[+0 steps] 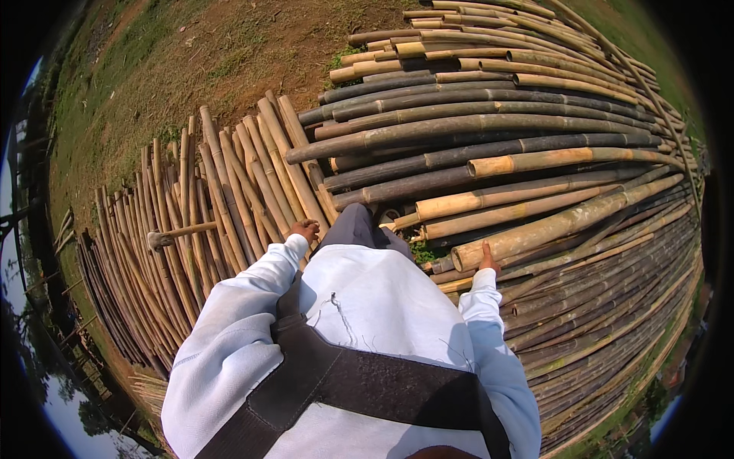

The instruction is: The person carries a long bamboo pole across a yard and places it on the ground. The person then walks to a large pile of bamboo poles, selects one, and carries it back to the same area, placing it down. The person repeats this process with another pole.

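My right hand (pixel 488 261) is closed against the side of a thick, mottled tan bamboo pole (pixel 566 218), near its cut end. Part of the fingers is hidden by the pole. My left hand (pixel 306 229) hangs by my left thigh with its fingers curled and nothing visible in them, above the near ends of tan bamboo poles (pixel 267 183). Further left, a wooden mallet (pixel 187 232) rests across those poles, its head pointing away from my hand.
A large pile of dark and tan bamboo (pixel 489 130) spreads to my right, its cut ends jutting out unevenly towards my legs. One long pole (pixel 650 88) crosses its far end. Bare earth with grass patches (pixel 199 61) lies ahead; trees stand at the left rim.
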The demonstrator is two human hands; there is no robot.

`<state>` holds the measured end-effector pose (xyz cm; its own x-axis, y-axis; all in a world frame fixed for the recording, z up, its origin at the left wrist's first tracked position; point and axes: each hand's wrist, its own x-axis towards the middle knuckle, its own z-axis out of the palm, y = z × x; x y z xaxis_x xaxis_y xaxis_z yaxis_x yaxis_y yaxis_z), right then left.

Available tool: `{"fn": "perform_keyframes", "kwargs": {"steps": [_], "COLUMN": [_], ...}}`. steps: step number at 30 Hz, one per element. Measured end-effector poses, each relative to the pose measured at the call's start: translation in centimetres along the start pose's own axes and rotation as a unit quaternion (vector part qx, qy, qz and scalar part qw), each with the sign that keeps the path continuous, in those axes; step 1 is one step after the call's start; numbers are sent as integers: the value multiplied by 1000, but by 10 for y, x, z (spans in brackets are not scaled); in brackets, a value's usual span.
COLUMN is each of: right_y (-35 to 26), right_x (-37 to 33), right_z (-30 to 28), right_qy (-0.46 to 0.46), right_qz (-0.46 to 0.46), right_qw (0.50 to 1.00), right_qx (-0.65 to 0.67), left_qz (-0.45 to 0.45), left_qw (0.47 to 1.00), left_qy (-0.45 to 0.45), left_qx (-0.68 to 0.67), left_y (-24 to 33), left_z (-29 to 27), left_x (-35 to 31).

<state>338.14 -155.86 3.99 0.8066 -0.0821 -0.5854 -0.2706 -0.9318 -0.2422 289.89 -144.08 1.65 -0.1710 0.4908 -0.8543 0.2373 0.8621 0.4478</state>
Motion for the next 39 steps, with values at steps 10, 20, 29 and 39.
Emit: {"fn": "perform_keyframes", "kwargs": {"steps": [10, 20, 29, 39], "right_y": [13, 12, 4, -15], "right_x": [28, 36, 15, -9], "right_z": [11, 15, 11, 23], "right_qy": [-31, -15, -4, 60], "right_qz": [-32, -25, -46, 19], "right_qw": [999, 999, 999, 993], "right_qx": [16, 17, -17, 101], "left_qz": [70, 121, 86, 42], "left_qw": [995, 987, 979, 971], "left_qy": [60, 88, 160, 133], "left_qx": [24, 54, 91, 193], "left_y": [-44, -84, -65, -35], "left_z": [15, 2, -49, -106], "left_x": [-21, 16, 32, 67]}}
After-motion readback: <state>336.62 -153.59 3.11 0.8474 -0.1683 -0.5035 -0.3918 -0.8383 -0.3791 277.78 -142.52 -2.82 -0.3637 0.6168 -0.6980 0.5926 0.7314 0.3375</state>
